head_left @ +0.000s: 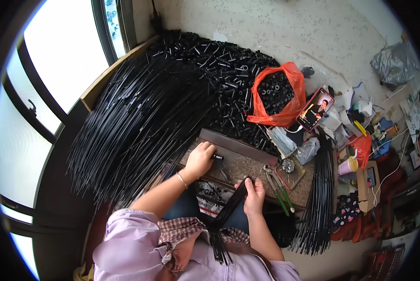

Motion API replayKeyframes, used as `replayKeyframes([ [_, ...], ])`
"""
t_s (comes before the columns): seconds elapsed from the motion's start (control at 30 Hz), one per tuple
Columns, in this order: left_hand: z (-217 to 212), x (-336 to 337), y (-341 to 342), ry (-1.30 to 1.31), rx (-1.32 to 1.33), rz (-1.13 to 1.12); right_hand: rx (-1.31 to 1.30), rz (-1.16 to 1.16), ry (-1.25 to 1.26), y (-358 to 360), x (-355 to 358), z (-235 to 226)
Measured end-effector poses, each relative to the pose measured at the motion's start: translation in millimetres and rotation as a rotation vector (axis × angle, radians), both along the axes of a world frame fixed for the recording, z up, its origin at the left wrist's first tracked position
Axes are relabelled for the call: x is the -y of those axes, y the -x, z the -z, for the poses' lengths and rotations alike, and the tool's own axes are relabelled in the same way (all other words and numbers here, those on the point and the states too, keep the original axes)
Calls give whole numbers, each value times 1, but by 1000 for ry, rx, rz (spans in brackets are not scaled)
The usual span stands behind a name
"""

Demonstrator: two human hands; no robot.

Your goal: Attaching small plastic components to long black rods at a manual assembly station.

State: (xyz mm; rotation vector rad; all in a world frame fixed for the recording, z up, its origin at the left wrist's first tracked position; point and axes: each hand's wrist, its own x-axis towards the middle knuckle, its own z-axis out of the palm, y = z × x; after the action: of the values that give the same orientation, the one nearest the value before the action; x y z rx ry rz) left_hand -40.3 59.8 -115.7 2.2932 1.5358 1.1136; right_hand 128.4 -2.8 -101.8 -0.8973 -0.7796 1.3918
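My left hand (199,161) is closed above the worktable (235,164), its fingertips on a short black tube (218,157). Fingers pressed together, my right hand (254,196) grips a bundle of thin black rods (230,206) that slants down across my lap. Between the hands a small metal piece (224,174) lies on the wood. Just right of my right hand are green-handled pliers (284,194) and a round metal cluster of small parts (288,165). A long dark metal bar (233,146) stands along the table's far edge.
A large fan of black rods (125,126) spreads at left, before a heap of short black tubes (210,58). An orange bag (294,84) holds black rings. A propped phone (315,109), another rod bundle (318,201) and a cup (348,166) sit at right.
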Motion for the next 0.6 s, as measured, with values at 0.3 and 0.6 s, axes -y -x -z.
replayKeyframes([
  [0.3,-8,22,-23,25,410,104,-97,6,73,6,-2,4],
  [0.6,-41,-73,-50,79,-301,-51,-53,-8,26,2,8,-3],
])
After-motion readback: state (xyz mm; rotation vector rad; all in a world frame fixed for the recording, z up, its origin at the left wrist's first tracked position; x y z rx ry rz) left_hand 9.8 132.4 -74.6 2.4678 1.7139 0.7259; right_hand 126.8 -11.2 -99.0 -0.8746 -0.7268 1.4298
